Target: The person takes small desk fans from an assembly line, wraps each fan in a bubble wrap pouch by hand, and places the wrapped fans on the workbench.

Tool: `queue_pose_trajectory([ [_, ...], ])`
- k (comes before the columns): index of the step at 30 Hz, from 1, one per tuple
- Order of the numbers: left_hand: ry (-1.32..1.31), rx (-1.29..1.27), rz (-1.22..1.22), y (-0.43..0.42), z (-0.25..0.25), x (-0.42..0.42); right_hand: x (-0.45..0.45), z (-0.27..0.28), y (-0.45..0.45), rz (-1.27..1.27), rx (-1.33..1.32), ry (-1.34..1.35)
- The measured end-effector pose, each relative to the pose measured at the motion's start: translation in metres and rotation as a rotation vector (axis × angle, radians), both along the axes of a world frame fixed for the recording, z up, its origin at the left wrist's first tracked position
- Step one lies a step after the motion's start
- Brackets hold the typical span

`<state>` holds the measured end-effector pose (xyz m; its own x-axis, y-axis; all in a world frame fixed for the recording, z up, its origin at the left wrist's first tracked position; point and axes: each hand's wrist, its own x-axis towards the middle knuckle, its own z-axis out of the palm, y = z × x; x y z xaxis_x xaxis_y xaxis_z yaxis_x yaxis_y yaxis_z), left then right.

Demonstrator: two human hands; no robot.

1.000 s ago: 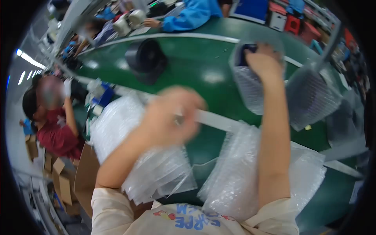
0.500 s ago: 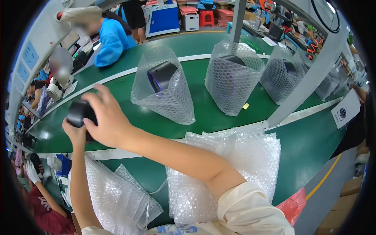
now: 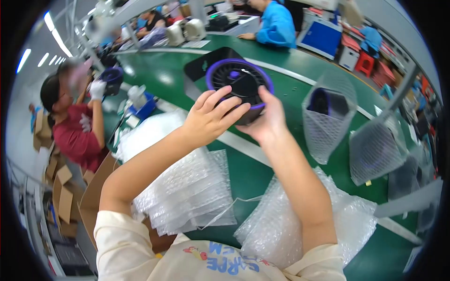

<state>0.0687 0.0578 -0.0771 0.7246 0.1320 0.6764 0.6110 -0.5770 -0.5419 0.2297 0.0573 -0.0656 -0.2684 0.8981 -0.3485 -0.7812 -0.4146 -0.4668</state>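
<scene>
**Together, Left Hand (image 3: 208,117) and Right Hand (image 3: 266,120) Hold a Purple-Rimmed Device (image 3: 244,85)**

A person in a cream printed shirt (image 3: 220,262) holds the round, dark device out front, over a green worktop (image 3: 154,84), its slatted face in view. The left hand is closed on the near edge, fingers laid over the rim, thumb hidden. The right hand cups the side opposite, thumb against the rim. A dark flat panel (image 3: 206,62) shows just behind the device; whether the two are joined cannot be told. At right, a bubble-wrap bag (image 3: 326,136) holds a dark, purple-edged unit (image 3: 320,100), near another bag (image 3: 375,159). One stack of bubble wrap (image 3: 187,189) lies by the left arm, a second stack (image 3: 272,220) by the right. At far left, a co-worker in maroon (image 3: 79,145) holds a dark unit (image 3: 112,76) in a white-gloved hand (image 3: 97,90).
</scene>
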Motion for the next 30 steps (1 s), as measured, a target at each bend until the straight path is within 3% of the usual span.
queue_pose_trajectory([
  [2, -0.158, -0.213, 0.070, -0.026, 0.004, -0.020, 0.004, -0.003, 0.007, 0.060, 0.093, 0.171],
  [4, -0.326, -0.545, 0.213, -0.044, -0.004, -0.049, 0.010, 0.007, 0.009, -0.085, 0.078, -0.075],
  [8, -0.320, -1.116, 0.684, -0.072, -0.045, -0.095, 0.022, 0.007, 0.018, -0.184, 0.152, -0.080],
  [10, -0.333, -1.047, 0.738, -0.076, -0.063, -0.103, 0.022, 0.007, 0.020, -0.174, 0.156, -0.013],
  [14, -0.506, -1.039, 0.578, -0.072, -0.082, -0.121, 0.015, -0.007, 0.024, -0.276, 0.280, -0.036],
  [17, -0.714, -1.232, 0.581, -0.071, -0.066, -0.131, 0.006, -0.007, 0.020, -0.295, 0.360, -0.193],
  [18, -1.052, -1.335, 0.351, -0.075, -0.069, -0.137, 0.005, 0.012, -0.003, -0.317, 0.323, -0.170],
  [20, -1.266, -1.286, 0.203, -0.084, -0.063, -0.135, -0.008, 0.008, -0.001, -0.354, 0.428, -0.227],
  [23, -1.355, -1.077, 0.215, -0.084, -0.065, -0.137, -0.026, -0.001, 0.001, -0.340, 0.687, -0.295],
  [24, -1.272, -1.238, 0.190, -0.078, -0.074, -0.175, -0.031, -0.005, -0.001, -0.365, 0.742, -0.369],
  [28, -1.285, -1.287, 0.289, -0.075, -0.073, -0.155, -0.023, 0.010, -0.030, -0.382, 0.886, -0.469],
  [30, -1.329, -1.345, 0.284, -0.075, -0.072, -0.147, -0.038, -0.001, -0.023, -0.562, 1.067, -0.545],
])
